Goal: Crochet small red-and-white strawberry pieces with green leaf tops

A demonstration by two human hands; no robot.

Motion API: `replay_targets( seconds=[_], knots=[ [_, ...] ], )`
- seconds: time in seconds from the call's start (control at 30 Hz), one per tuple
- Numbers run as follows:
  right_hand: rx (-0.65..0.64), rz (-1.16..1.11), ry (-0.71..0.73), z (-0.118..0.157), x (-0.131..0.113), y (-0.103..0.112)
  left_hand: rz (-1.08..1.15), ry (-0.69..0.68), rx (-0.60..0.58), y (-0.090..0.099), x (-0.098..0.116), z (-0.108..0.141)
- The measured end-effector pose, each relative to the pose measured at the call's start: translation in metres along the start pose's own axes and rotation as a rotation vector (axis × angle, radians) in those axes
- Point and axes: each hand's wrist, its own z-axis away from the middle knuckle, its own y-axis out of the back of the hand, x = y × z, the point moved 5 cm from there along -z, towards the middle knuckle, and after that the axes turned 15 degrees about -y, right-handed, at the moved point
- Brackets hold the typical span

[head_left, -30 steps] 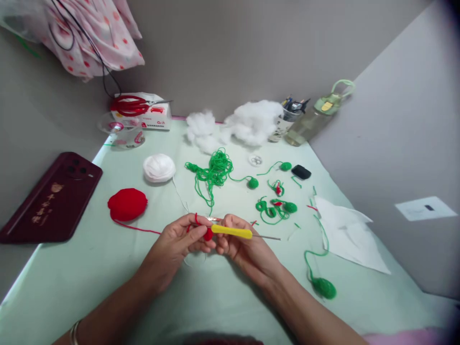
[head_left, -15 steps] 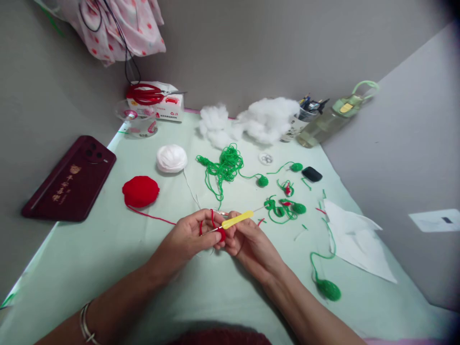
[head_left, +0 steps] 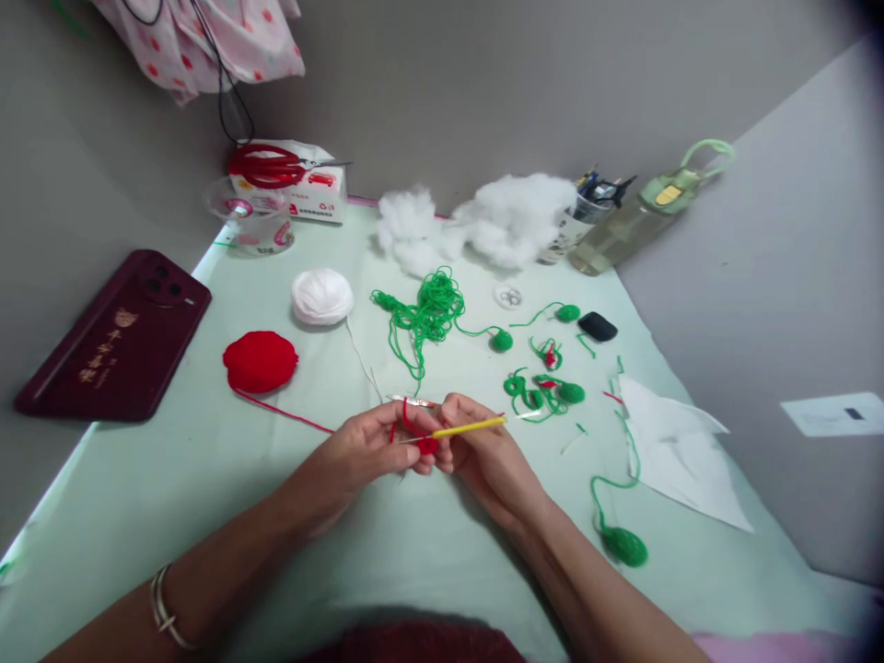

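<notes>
Between my fingers is a small red crochet piece (head_left: 426, 446), mostly covered by the fingertips. My left hand (head_left: 369, 442) is closed on it, with red yarn looped over the index finger. My right hand (head_left: 480, 447) grips a crochet hook (head_left: 470, 427) by its yellow handle, and the metal shaft points left into the red piece. From the left hand a red strand runs back to the red yarn ball (head_left: 261, 361). Just behind the fingers lies a thin metallic tool (head_left: 412, 401), partly hidden. A white yarn ball (head_left: 321, 296) sits farther back.
Tangled green yarn (head_left: 432, 308) and white stuffing (head_left: 515, 219) lie toward the back. At right are small green crochet pieces (head_left: 570, 393), a black case (head_left: 598, 326) and white paper (head_left: 669, 451). A phone (head_left: 117, 336) lies left; scissors (head_left: 266, 166) rest on a box. A bottle (head_left: 649, 212) leans back right.
The hook has swung flatter, its handle end now lower and farther right. Red yarn over my left index finger has shifted slightly. The whole view has moved a little.
</notes>
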Motion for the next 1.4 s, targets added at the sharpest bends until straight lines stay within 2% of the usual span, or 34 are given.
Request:
replay_targets(
  seconds=[0.07,0.13,0.27,0.37,0.5,0.63,0.77,0.87,0.97,1.07,1.2,1.3,1.4],
  knots=[
    [0.023,0.084,0.079,0.003,-0.003,-0.001,0.004,0.001,-0.027,-0.005,0.004,0.001],
    [0.045,0.158,0.148,0.007,-0.006,-0.002,-0.016,-0.005,0.005,-0.006,0.007,0.001],
    [0.058,0.257,0.235,0.015,-0.011,-0.004,-0.09,-0.058,0.107,0.0,0.008,0.0],
    [0.07,0.289,0.265,0.017,-0.013,-0.003,-0.131,-0.093,0.126,0.005,0.006,-0.001],
    [0.169,0.417,0.378,0.02,-0.018,-0.001,-0.31,-0.144,0.129,0.01,0.007,-0.001],
    [0.311,0.639,0.597,0.029,-0.023,-0.005,-0.436,-0.189,0.148,0.013,0.009,-0.002],
    [0.409,0.949,0.867,0.041,-0.02,-0.017,-0.433,-0.139,0.147,0.013,0.01,-0.002],
    [0.419,1.227,1.023,0.046,-0.011,-0.027,-0.398,-0.066,0.123,0.012,0.01,-0.001],
    [0.391,1.394,1.12,0.047,-0.005,-0.031,-0.343,-0.039,0.18,0.014,0.009,-0.001],
    [0.336,1.436,1.115,0.046,-0.004,-0.03,-0.304,-0.031,0.24,0.018,0.006,-0.002],
    [0.312,1.402,1.013,0.042,-0.007,-0.026,-0.293,-0.047,0.232,0.017,0.0,-0.004],
    [0.303,1.273,0.936,0.04,-0.011,-0.023,-0.354,-0.089,0.242,0.015,-0.001,-0.002],
    [0.329,1.082,0.795,0.036,-0.017,-0.016,-0.397,-0.112,0.243,0.014,-0.001,0.001]
  ],
)
